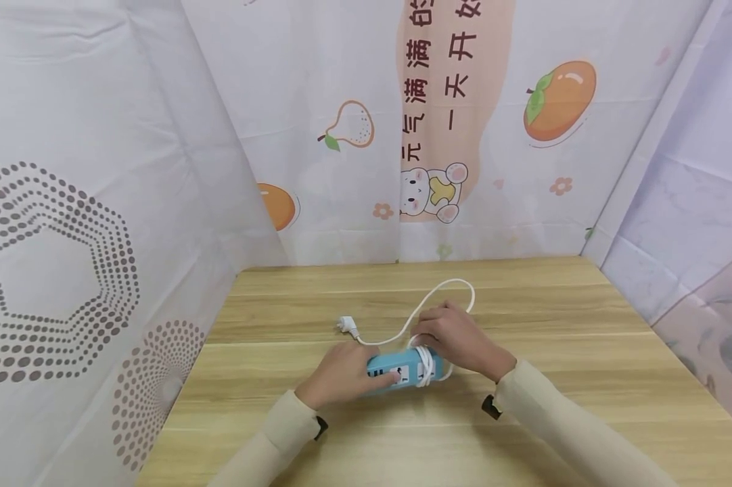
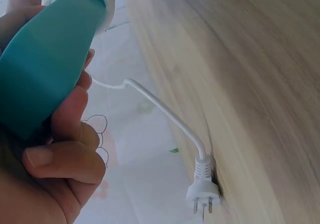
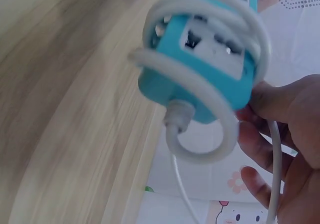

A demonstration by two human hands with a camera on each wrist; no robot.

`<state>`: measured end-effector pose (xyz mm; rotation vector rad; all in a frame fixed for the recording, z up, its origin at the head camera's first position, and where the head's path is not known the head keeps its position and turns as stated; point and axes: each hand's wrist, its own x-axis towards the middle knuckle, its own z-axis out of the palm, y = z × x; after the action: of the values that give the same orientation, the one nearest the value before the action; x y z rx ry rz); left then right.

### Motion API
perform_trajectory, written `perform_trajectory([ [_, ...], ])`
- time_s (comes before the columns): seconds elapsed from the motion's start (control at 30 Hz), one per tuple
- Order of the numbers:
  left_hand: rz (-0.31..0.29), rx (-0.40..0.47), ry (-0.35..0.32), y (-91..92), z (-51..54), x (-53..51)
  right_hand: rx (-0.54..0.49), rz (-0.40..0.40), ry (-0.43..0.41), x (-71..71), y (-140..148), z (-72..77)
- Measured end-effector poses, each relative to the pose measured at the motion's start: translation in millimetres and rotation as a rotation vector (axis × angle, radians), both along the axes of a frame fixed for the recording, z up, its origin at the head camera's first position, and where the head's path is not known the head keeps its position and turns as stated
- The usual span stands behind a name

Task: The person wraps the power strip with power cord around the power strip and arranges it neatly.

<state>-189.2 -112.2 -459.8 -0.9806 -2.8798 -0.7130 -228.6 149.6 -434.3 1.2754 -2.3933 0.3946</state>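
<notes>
A teal power strip (image 1: 390, 360) is held a little above or at the tabletop, its white sockets facing up. My left hand (image 1: 341, 372) grips its left end, thumb on top and fingers curled beneath. White cord (image 3: 210, 7) is wound in several turns round the strip's right part. At that end my right hand (image 1: 457, 335) holds the cord close to the strip; the exact pinch point is partly hidden. Beyond the hands, a loose length of cord (image 1: 457, 280) arcs over the table to a white three-pin plug (image 2: 202, 189), left of the strip.
The wooden table (image 1: 268, 433) extends around both hands. Behind it hangs a white printed cloth (image 1: 341, 223) with fruit and writing, and a patterned cloth (image 1: 55, 270) closes the left side. More fabric (image 1: 695, 230) borders the right.
</notes>
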Motion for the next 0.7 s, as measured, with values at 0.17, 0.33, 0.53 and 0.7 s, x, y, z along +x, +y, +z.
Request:
perform_trajectory([
  [0.17, 0.059, -0.006, 0.022, 1.1, -0.4, -0.2, -0.009, -0.024, 0.001, 3.1, -2.8, 0.9],
  [0.33, 0.097, -0.01, 0.06, 2.0, -1.9, -0.4, -0.057, -0.05, -0.024, 5.2, -5.2, 1.0],
  [0.53, 0.153, -0.019, 0.072, 3.1, -4.6, 0.7, -0.123, -0.08, -0.071, 7.6, -7.5, 2.3],
  [0.7, 0.186, 0.015, 0.096, 2.8, -5.8, -0.5, -0.17, -0.11, -0.105, 9.3, -8.2, 2.7],
])
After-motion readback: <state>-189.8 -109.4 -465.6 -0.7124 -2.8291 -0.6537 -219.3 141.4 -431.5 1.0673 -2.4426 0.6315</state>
